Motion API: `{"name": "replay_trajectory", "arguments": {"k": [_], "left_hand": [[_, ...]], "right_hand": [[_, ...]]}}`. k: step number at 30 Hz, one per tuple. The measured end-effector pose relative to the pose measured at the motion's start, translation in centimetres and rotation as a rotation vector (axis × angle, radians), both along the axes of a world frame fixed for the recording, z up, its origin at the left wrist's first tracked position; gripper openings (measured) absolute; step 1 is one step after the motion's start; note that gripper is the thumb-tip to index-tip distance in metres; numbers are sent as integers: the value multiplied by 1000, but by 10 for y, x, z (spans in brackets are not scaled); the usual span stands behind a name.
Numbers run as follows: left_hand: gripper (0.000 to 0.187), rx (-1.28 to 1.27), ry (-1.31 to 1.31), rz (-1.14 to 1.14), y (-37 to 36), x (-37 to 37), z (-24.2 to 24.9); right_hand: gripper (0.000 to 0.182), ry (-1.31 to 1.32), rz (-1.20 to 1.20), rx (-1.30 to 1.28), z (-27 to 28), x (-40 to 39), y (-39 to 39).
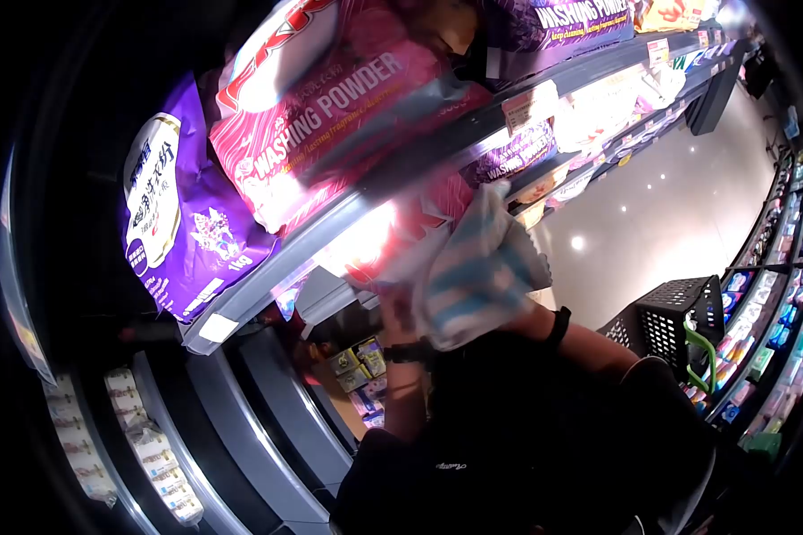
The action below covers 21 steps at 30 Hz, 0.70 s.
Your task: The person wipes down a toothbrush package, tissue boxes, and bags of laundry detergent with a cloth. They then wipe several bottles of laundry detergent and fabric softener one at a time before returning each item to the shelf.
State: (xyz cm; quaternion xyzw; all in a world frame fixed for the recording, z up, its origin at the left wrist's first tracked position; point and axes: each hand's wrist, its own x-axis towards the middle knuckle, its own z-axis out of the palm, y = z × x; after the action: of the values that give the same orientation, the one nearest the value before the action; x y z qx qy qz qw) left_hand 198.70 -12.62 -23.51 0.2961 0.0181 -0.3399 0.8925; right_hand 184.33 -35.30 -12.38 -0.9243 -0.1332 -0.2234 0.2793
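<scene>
A white cloth with light blue stripes (477, 276), bunched and smeared by motion, is held up in front of my body, close to the shelf edge. My right hand (532, 314) is mostly covered by it and appears closed on the fabric. At the cloth's left side is my left hand (399, 308), blurred, with its fingers hidden. Dark bands circle both wrists. Just beyond the cloth, a pink washing powder bag (330, 116) lies on the upper shelf (348, 214). A purple bag (192, 205) leans at that shelf's left end.
More washing powder bags, including a purple one (562, 22), line the shelves. Price tags (517, 109) hang along the edge. A black basket with a green handle (678, 321) is on the right, near stocked shelves (776, 312). Grey shelf boards (259, 428) and packs (156, 446) are at lower left.
</scene>
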Motion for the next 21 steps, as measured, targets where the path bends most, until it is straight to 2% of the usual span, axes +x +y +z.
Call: {"name": "replay_trajectory", "arguments": {"k": [1, 3, 5, 8, 9, 12, 13, 14, 16, 18, 20, 21], "left_hand": [[33, -235, -72, -107, 1, 10, 2], [31, -14, -20, -5, 4, 11, 5], [30, 123, -6, 62, -1, 18, 28], [34, 59, -63, 87, -8, 28, 54], [35, 69, -149, 55, 3, 41, 47], [20, 160, -220, 283, -19, 42, 91], [15, 132, -208, 302, -11, 53, 76], [10, 107, -195, 322, -12, 58, 83], [9, 76, -286, 228, -16, 62, 113], [12, 116, -270, 284, -23, 66, 126], [16, 228, -296, 354, -25, 72, 128], [16, 172, -359, 298, -23, 74, 131]], "right_hand": [[42, -56, 145, -59, -3, 3, 2], [37, 147, 245, 575, -8, 14, 12], [36, 246, 242, 878, -7, 19, 15], [37, 226, 76, 819, 4, 27, -20], [38, 219, 22, 800, 10, 31, -32], [41, 157, -60, 755, 33, 45, -59], [41, 136, -148, 693, 48, 38, -66], [40, 117, -234, 632, 60, 29, -73], [35, 39, -230, 637, 58, 23, -87], [35, 30, -255, 620, 57, 20, -99], [36, -15, -347, 305, 47, 13, -104], [37, -39, -388, 147, 40, 13, -105]]}}
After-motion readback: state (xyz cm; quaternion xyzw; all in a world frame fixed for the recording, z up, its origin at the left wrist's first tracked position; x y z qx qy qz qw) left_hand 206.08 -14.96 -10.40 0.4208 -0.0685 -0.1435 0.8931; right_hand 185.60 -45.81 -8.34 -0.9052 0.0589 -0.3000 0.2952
